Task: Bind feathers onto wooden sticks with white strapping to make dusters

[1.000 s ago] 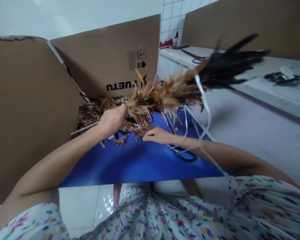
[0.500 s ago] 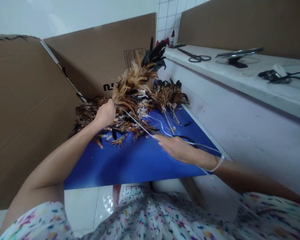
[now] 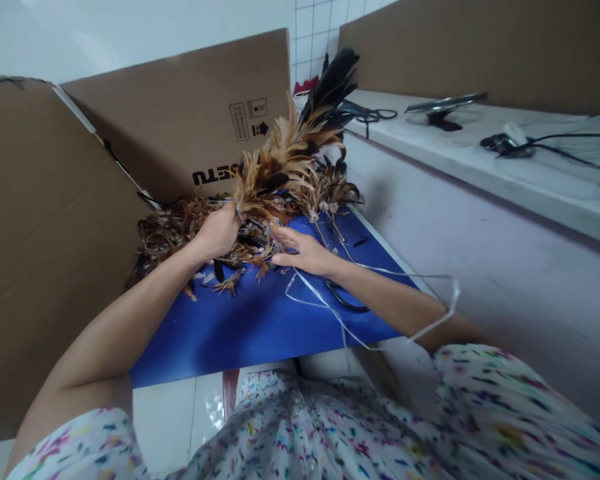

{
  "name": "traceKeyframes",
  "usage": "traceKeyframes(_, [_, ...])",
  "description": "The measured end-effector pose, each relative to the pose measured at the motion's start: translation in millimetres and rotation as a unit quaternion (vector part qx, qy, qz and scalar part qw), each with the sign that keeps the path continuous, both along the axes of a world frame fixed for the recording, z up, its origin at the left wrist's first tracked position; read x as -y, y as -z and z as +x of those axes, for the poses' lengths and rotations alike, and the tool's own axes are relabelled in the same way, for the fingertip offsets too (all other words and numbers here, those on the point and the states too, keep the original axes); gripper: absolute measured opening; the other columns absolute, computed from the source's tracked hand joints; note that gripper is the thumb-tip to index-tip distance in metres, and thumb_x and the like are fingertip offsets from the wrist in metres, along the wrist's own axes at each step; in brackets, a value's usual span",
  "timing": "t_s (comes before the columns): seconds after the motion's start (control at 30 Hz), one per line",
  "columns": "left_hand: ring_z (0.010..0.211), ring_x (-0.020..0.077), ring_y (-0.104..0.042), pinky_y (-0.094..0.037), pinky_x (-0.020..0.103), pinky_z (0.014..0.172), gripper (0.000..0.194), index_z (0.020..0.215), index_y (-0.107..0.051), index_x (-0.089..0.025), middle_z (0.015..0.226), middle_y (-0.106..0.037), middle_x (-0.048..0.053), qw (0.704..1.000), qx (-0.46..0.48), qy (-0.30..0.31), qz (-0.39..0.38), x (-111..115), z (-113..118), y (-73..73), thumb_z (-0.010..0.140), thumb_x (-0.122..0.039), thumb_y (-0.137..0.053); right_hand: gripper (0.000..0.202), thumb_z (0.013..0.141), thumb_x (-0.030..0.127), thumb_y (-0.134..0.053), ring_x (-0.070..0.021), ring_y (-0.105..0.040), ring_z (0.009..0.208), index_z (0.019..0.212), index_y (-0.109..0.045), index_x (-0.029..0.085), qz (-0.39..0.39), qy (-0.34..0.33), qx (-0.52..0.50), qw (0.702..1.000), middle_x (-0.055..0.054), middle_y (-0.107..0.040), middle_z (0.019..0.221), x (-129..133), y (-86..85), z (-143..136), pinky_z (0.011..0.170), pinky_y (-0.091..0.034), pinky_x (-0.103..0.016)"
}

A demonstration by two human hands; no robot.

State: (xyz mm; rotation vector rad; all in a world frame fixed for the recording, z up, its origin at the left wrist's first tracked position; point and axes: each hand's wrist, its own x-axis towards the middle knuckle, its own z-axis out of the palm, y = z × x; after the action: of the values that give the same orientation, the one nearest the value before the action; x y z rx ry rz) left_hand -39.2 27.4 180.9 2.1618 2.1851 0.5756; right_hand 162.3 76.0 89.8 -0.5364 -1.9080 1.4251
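Note:
My left hand (image 3: 220, 232) is closed round the lower end of a feather duster (image 3: 280, 157), with tan feathers along its length and black ones at the far tip. The duster slants up and away to the right. To its right, my right hand (image 3: 306, 253) has its fingers spread, over the near edge of the loose feathers. A thin white string (image 3: 325, 305) hangs in loops under my right wrist and round the forearm. Brown and black loose feathers (image 3: 165, 230) are heaped beside my left hand. Another feather bunch (image 3: 327, 190) with thin sticks lies behind my right hand.
Cardboard walls (image 3: 180, 127) enclose the blue tabletop (image 3: 205, 333) at the left and back. Along the right runs a white ledge (image 3: 470, 150) with scissors (image 3: 377, 115), a flat device on a stand (image 3: 445, 107) and black cables (image 3: 545, 143). A black loop (image 3: 347, 300) lies near my right forearm.
My right hand has moved in from the right toward the duster, and its fingers have spread. The string, taut before, now hangs slack in loops. My left hand keeps its hold.

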Motion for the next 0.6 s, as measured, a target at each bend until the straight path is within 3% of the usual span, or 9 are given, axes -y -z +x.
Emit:
traceKeyframes(0.1, [0.097,0.0273,-0.063,-0.047,0.04,0.089,0.035,0.11,-0.058,-0.01,0.102,-0.068,0.016,1.0,0.018,0.02,0.001,2,6,0.4,0.09,-0.028,-0.035,0.06,0.059,0.038,-0.082,-0.0144,-0.065,0.079,0.108,-0.053,0.02,-0.22,-0.052,-0.11,0.968,-0.003,-0.066,0.092,8,-3.9,-40,0.073,-0.054,-0.031])
traceKeyframes(0.2, [0.096,0.0266,-0.063,-0.047,0.039,0.088,0.035,0.109,-0.059,-0.011,0.101,-0.068,0.015,0.999,0.027,0.021,0.008,3,1,2.8,0.09,-0.029,-0.036,0.046,0.064,0.042,-0.078,-0.0029,-0.038,0.044,0.094,-0.053,0.019,-0.287,-0.025,-0.156,0.945,0.009,-0.049,0.061,20,-4.4,-55,0.042,-0.028,-0.017])
traceKeyframes(0.23, [0.096,0.0268,-0.063,-0.047,0.039,0.087,0.035,0.11,-0.058,-0.011,0.101,-0.068,0.015,0.999,0.027,0.016,0.008,3,-1,4.3,0.09,-0.029,-0.036,0.041,0.066,0.043,-0.076,-0.0019,-0.03,0.042,0.091,-0.054,0.018,-0.277,0.0,-0.161,0.947,0.01,-0.044,0.057,22,-3.9,-56,0.04,-0.02,-0.017])
traceKeyframes(0.3, [0.098,0.0272,-0.064,-0.047,0.038,0.087,0.034,0.111,-0.058,-0.012,0.103,-0.068,0.016,1.0,0.025,0.004,0.002,2,-6,8.5,0.09,-0.03,-0.036,0.035,0.073,0.046,-0.069,-0.0027,-0.025,0.042,0.087,-0.058,0.017,-0.231,0.045,-0.162,0.958,0.01,-0.038,0.054,26,-2.1,-54,0.041,-0.015,-0.019])
traceKeyframes(0.37, [0.101,0.0282,-0.064,-0.047,0.038,0.087,0.034,0.11,-0.057,-0.012,0.106,-0.068,0.017,1.0,0.011,-0.009,-0.012,0,-7,14.0,0.091,-0.029,-0.035,0.032,0.079,0.046,-0.062,-0.0044,-0.028,0.046,0.087,-0.061,0.015,-0.149,0.077,-0.145,0.975,0.009,-0.037,0.053,26,-0.1,-51,0.044,-0.02,-0.02])
traceKeyframes(0.47, [0.102,0.0305,-0.064,-0.047,0.038,0.085,0.034,0.109,-0.056,-0.012,0.105,-0.068,0.02,0.999,-0.025,-0.035,-0.027,-1,-4,22.4,0.092,-0.03,-0.032,0.029,0.083,0.042,-0.056,-0.0067,-0.039,0.054,0.084,-0.066,0.014,-0.002,0.12,-0.086,0.989,0.005,-0.046,0.057,25,0.2,-46,0.052,-0.029,-0.021])
traceKeyframes(0.6, [0.097,0.0316,-0.067,-0.048,0.038,0.082,0.032,0.11,-0.052,-0.011,0.099,-0.069,0.021,0.994,-0.079,-0.051,-0.061,0,6,29.9,0.092,-0.025,-0.03,0.027,0.085,0.036,-0.053,-0.0111,-0.053,0.068,0.083,-0.069,0.014,0.086,0.143,-0.037,0.985,0.0,-0.063,0.07,24,-7.3,-39,0.065,-0.038,-0.024])
